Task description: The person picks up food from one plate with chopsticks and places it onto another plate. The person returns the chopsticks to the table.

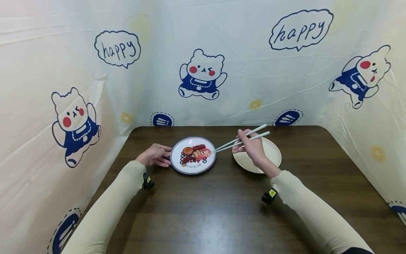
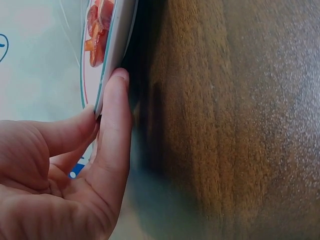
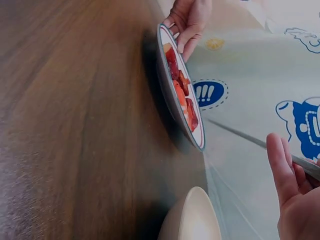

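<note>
My left hand (image 1: pixel 156 155) pinches the left rim of a white plate (image 1: pixel 193 170) edged in dark blue. In the left wrist view, the thumb lies on the rim and a finger (image 2: pixel 116 125) supports it from below. Reddish food pieces and a round brown slice (image 1: pixel 188 151) lie grouped on the plate. My right hand (image 1: pixel 252 146) holds a pair of pale chopsticks (image 1: pixel 233 143), slanting left and down. Their tips are at the right side of the food, by a pink-orange piece (image 1: pixel 204 153); whether they touch it I cannot tell.
A cream dish (image 1: pixel 273 153) stands on the brown wooden table (image 1: pixel 206 204), partly hidden under my right hand. Behind the table and along its sides hangs a pale printed curtain (image 1: pixel 158 81).
</note>
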The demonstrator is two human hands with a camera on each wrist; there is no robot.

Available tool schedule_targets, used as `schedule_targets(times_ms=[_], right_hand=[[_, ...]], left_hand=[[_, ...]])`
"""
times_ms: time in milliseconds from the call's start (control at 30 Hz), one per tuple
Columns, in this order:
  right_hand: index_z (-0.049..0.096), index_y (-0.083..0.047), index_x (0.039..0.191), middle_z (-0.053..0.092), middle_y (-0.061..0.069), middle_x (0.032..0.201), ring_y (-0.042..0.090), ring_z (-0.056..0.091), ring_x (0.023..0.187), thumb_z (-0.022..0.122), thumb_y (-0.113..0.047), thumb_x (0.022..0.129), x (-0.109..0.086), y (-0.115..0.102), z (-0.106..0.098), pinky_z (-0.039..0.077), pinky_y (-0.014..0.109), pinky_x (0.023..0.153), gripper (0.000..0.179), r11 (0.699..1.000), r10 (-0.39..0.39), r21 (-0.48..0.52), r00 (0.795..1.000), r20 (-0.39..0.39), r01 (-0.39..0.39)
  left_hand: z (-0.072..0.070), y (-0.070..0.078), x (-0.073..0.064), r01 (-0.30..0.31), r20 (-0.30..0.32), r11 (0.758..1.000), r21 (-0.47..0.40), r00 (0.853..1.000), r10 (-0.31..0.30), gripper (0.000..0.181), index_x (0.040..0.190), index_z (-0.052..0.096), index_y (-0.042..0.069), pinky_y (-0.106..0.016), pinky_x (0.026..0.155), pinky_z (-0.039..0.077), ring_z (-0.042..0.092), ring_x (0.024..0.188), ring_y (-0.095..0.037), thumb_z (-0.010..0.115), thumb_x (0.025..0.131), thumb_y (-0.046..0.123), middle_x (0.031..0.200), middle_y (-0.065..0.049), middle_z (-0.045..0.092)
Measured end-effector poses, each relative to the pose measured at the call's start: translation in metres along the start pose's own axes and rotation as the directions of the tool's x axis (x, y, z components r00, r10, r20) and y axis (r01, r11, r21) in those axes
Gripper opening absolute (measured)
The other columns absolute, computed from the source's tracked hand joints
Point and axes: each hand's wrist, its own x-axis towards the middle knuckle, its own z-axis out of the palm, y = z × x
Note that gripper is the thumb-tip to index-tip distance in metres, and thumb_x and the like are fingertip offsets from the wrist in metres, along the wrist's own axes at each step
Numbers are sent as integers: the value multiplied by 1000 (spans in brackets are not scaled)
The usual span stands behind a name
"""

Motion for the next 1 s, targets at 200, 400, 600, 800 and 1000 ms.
schedule_targets(times_ms=[200,400,600,800,1000], right_hand=[[56,21,105,63,36,81,29,73,59,62,-21,109,-8,0,-2,65,48,60,43,991,-76,-107,997,-9,75],[63,11,93,63,34,76,45,69,60,65,-20,107,-16,3,-2,65,46,59,35,906,-259,-318,960,104,279],[68,-3,90,65,8,73,26,67,59,71,-1,100,-24,9,-1,58,27,58,11,604,-479,-526,801,360,598],[65,-6,89,60,-1,79,11,57,67,77,-1,94,-27,16,-1,53,31,57,14,284,-544,-552,606,581,784],[68,-7,100,62,1,87,14,59,72,51,-34,113,-33,22,-5,59,30,64,34,196,-440,-504,535,722,841]], left_hand=[[0,0,0,1,0,1000,5,1000,-1,53,159,44,2,-39,76,66,75,76,-24,60,109,11,99,-18,71],[-1,1,1,1,-1,1000,2,1000,-1,53,159,44,2,-38,76,66,75,77,-24,60,109,11,102,-18,71],[0,0,2,3,-3,1000,6,1000,-3,53,159,45,2,-38,76,66,75,76,-24,60,109,12,100,-18,71],[1,-1,1,-3,0,1000,6,1000,3,52,158,45,1,-37,74,66,75,74,-23,60,109,11,98,-17,71],[0,1,1,-2,3,1000,9,1000,2,53,159,44,2,-38,76,66,75,75,-23,60,109,11,101,-18,71]])
